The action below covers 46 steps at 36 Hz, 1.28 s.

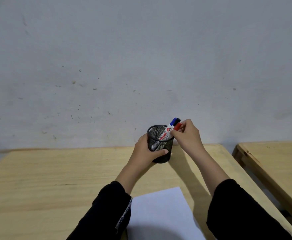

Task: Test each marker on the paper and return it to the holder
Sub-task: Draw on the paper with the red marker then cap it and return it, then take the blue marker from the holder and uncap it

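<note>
On the wooden table (55,179), white paper (160,213) lies at 6 o'clock. Left hand (146,151) wraps the black mesh holder (159,144) at centre. Right hand (187,135), at 3 o'clock of its rim, pinches the red-capped marker (177,126) beside the blue-capped marker (173,121).

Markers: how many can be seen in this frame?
3, all standing in the mesh holder: a blue-capped marker, a black-capped marker just beside it, and a red-capped marker pinched by the right hand. More could be hidden inside.
</note>
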Motion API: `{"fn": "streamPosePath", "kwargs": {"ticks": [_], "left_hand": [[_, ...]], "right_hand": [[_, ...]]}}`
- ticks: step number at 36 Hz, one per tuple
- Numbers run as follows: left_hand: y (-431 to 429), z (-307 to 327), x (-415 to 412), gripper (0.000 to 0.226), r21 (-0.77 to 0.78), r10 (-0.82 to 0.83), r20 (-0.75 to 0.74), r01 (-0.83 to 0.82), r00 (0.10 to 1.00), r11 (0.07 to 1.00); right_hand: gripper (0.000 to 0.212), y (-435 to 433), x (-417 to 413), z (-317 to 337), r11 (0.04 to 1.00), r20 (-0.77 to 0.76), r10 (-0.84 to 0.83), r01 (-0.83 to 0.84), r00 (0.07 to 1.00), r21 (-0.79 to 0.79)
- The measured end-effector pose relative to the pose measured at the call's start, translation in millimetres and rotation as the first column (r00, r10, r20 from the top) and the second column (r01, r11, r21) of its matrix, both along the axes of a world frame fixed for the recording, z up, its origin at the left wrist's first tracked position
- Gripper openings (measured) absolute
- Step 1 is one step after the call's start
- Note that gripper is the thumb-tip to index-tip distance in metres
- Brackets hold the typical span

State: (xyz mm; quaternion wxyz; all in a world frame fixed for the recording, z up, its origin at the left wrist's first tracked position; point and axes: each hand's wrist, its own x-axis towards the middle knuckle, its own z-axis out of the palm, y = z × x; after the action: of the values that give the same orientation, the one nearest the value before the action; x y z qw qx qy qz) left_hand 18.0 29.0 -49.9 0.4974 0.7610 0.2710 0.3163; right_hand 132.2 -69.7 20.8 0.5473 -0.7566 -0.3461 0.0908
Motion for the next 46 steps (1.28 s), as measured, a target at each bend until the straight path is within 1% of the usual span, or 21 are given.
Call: {"fn": "streamPosePath", "kwargs": {"ticks": [5, 9, 14, 17, 21, 24, 27, 31, 35, 38, 40, 43, 46], "left_hand": [[1.8, -3.4, 1.1, 0.067, -0.01, -0.006, -0.005, 0.006, 1.0, 1.0], [0.7, -4.3, 1.6, 0.068, -0.008, -0.017, 0.004, 0.017, 1.0, 1.0], [1.0, -2.5, 2.1, 0.069, -0.019, -0.023, 0.011, 0.023, 1.0, 1.0], [1.3, -2.1, 2.5, 0.071, -0.016, -0.025, -0.004, 0.025, 1.0, 1.0], [0.9, -2.7, 0.1, 0.071, -0.014, -0.027, -0.009, 0.027, 1.0, 1.0], [0.8, -3.3, -2.1, 0.067, -0.041, -0.027, 0.023, 0.028, 0.999, 0.999], [-0.7, -0.4, -2.4, 0.065, -0.07, -0.034, 0.049, 0.037, 0.998, 0.997], [-4.2, 0.9, -2.7, 0.063, -0.079, -0.031, 0.042, 0.034, 0.999, 0.996], [-8.7, 0.7, -4.3, 0.058, -0.018, 0.032, 0.0, -0.032, 0.999, 0.999], [-13.9, 6.8, -8.3, 0.053, 0.032, 0.113, -0.004, -0.112, 0.994, 0.993], [-17.1, 10.4, -10.5, 0.052, 0.057, 0.153, -0.031, -0.151, 0.988, 0.987], [-24.3, 19.6, -13.7, 0.051, 0.08, 0.193, -0.072, -0.187, 0.979, 0.979], [-28.4, 30.5, -19.8, 0.043, 0.122, 0.237, -0.096, -0.224, 0.967, 0.967]], "right_hand": [[0.021, 3.4, 0.6, -2.2, 1.0, -0.021, -0.023, 0.023, 1.0, -0.008], [0.024, 9.1, 0.9, -3.7, 0.999, -0.065, -0.042, 0.043, 0.997, 0.014], [0.027, 22.8, 0.6, -2.9, 0.998, -0.074, -0.062, 0.063, 0.995, 0.016], [0.024, 27.6, 0.9, -3.7, 0.996, -0.06, -0.084, 0.086, 0.995, 0.028], [0.021, 28.9, 1.3, -7.7, 0.991, -0.055, -0.101, 0.106, 0.993, 0.085], [0.019, 26.6, -0.4, -7.6, 0.988, -0.033, -0.076, 0.08, 0.997, 0.133], [0.013, 22.8, -0.3, -2.8, 0.971, -0.07, -0.039, 0.054, 0.997, 0.231], [0.014, 16.1, -3.2, 11.7, 0.939, -0.086, -0.012, 0.041, 0.996, 0.342], [0.015, 6.6, -10.2, 31.4, 0.897, -0.036, -0.012, 0.027, 0.999, 0.442], [0.014, -3.7, -17.5, 45.9, 0.878, -0.004, 0.005, -0.002, 1.0, 0.479], [0.013, -13.2, -23.6, 54.7, 0.869, 0.026, 0.019, -0.029, 0.999, 0.494], [0.014, -29.5, -33.6, 64.3, 0.841, 0.064, 0.084, -0.105, 0.994, 0.531], [0.017, -45.6, -44.1, 67.9, 0.834, 0.109, 0.146, -0.182, 0.983, 0.52]]}}
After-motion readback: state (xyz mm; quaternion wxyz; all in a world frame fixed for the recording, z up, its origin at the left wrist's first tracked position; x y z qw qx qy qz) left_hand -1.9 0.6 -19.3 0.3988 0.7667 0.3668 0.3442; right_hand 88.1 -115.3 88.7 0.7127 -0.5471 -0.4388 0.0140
